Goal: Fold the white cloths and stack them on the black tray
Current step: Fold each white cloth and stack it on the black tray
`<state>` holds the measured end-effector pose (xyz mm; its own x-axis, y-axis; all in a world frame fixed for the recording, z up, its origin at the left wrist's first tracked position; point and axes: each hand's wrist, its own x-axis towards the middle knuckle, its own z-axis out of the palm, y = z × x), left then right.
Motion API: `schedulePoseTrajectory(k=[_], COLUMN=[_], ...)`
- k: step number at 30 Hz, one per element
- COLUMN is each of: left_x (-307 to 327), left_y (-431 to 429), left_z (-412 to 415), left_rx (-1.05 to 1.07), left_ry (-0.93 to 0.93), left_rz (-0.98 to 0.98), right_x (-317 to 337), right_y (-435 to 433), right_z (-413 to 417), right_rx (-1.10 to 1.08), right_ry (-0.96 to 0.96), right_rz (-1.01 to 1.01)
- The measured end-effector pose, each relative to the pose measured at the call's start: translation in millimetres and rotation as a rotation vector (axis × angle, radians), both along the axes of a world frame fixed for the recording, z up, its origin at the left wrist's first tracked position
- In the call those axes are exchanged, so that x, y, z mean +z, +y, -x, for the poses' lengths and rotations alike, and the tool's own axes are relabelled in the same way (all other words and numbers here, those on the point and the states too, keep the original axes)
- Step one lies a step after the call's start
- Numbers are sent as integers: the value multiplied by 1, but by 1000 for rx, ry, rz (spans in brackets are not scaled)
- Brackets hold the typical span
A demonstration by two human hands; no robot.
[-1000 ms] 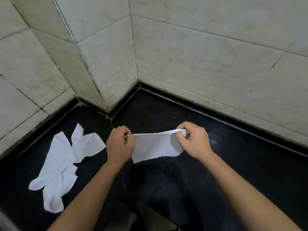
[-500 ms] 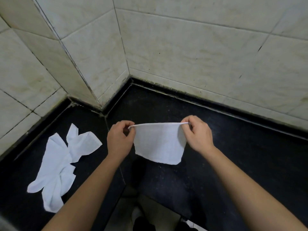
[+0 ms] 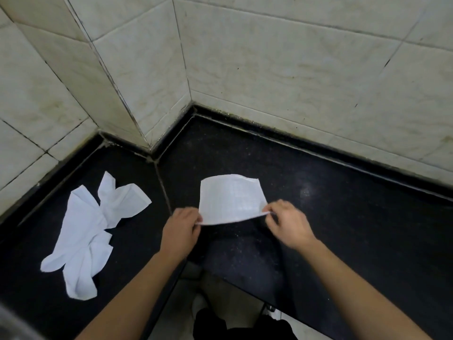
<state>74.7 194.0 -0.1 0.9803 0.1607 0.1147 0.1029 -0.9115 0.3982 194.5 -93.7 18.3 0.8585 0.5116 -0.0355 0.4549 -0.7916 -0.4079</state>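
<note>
Basically left hand (image 3: pixel 180 231) and right hand (image 3: pixel 289 224) each pinched a near corner of the white cloth (image 3: pixel 230 197) spread mid-frame on the black surface (image 3: pixel 343 204); a neat fold likely needed that edge taut, corners matched

A small white woven cloth (image 3: pixel 230 200) spreads over the black speckled stone counter (image 3: pixel 343 217), its near corners pinched by the left grip (image 3: pixel 180 231) and right grip (image 3: pixel 289 224). Crumpled white cloths (image 3: pixel 90 229) lie apart to the left.
</note>
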Motion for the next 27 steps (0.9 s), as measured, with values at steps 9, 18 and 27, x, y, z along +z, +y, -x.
schedulePoseTrajectory(k=[9, 18, 27], left_x=[-44, -34, -37], left_y=[-21, -15, -11], left_z=[65, 53, -6], left_rx=[-142, 201, 681], left_ry=[366, 427, 238], left_rz=[-5, 441, 914], right_x=[-49, -43, -48], right_y=[-34, -31, 2], right_z=[61, 40, -2], right_rx=[166, -175, -565], right_ry=[308, 511, 626], right_rz=[300, -89, -576])
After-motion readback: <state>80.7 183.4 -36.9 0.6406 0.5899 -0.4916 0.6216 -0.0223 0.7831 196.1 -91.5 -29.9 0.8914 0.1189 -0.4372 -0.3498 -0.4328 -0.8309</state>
